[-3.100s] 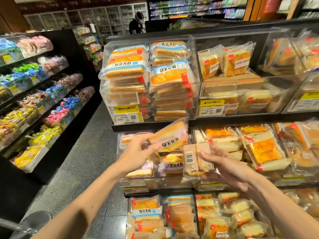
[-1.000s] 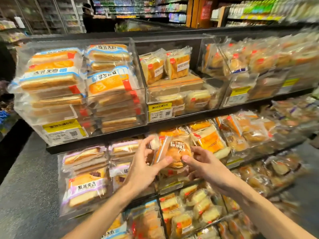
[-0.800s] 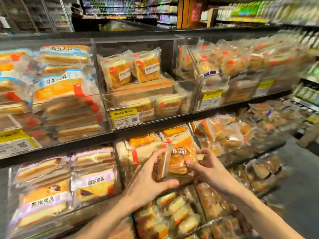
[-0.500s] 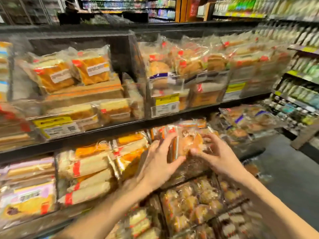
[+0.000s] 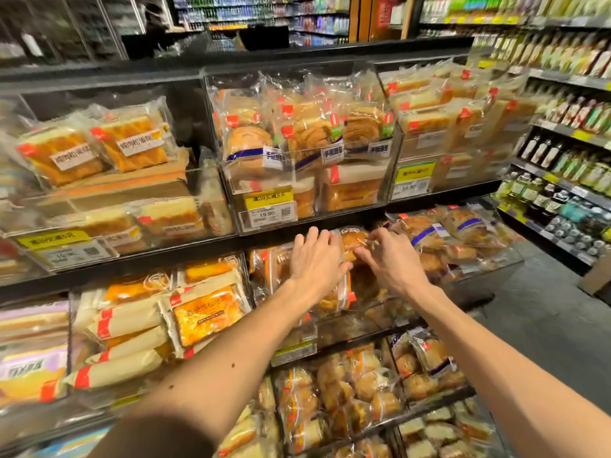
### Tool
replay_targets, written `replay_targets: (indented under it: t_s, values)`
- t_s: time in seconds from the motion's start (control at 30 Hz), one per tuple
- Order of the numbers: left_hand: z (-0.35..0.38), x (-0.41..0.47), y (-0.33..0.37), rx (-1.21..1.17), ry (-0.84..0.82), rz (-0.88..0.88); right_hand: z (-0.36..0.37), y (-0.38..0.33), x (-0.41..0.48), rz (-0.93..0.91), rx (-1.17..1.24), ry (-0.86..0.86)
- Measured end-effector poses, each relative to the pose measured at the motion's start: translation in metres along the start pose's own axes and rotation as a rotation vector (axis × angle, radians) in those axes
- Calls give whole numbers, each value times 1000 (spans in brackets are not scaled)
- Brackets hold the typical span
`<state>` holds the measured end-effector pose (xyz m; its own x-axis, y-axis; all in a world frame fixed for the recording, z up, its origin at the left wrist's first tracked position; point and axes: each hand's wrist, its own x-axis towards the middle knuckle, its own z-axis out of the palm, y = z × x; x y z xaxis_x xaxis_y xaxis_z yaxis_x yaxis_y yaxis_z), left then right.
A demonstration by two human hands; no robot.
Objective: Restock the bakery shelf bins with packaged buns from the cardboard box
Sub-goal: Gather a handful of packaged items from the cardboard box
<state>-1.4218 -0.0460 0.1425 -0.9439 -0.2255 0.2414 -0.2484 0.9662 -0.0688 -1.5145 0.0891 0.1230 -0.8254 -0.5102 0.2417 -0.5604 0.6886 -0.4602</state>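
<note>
The packaged bun (image 5: pixel 353 246) is held between the two hands at the mouth of the middle-shelf bin (image 5: pixel 347 328), in the centre of the view. The left hand (image 5: pixel 315 261) grips its left side, with the fingers laid up over the wrapper and the thumb pressing in from below. The right hand (image 5: pixel 391 262) pinches the wrapper's right edge with curled fingertips.

The bun lies at 3 o'clock from the left hand and at 9 o'clock from the right. Both hands touch it, so neither is nearer. Its printed face looks roughly upright, but the hands cover too much of it to show which way its long axis runs.

The bin's free room lies at 12 o'clock, beyond the fingertips and just under the edge of the upper shelf (image 5: pixel 363 214). Other wrapped buns (image 5: pixel 330 300) are already stacked in the bin below the hands. The step in hand appears to be seating this pack (no cardboard box is in view). The next move probably calls for a push toward 12 o'clock and down onto that stack, with the wrapper kept clear of the shelf edge.
</note>
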Motion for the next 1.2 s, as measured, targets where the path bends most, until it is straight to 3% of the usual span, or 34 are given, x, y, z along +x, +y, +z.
replay_targets:
  t_s: [0.17,0.5,0.7,0.87,0.97,1.03,1.1,1.2]
  values:
    - [1,-3,1,76,-64,38,2,15,-7,-10,-11,-33]
    - [0,-19,-8,-66,75,75,-13,14,-26,-120,0,44]
    - [-42,-79,-71,-322,273,-21,-12,-61,-44,-454,148,130]
    - [-82,-226,-163,-298,322,-322,36,-191,-93,-868,283,-156]
    - [-103,-354,-201,-107,211,-568,84,-280,-152,-1099,283,-376]
    - [-118,-443,-206,-44,111,-764,92,-341,-206,-1232,362,-528]
    - [-120,-540,-203,-26,14,-1016,109,-395,-265,-1425,452,-564]
    - [-130,-677,-187,-204,57,-1400,145,-467,-363,-1668,314,-717]
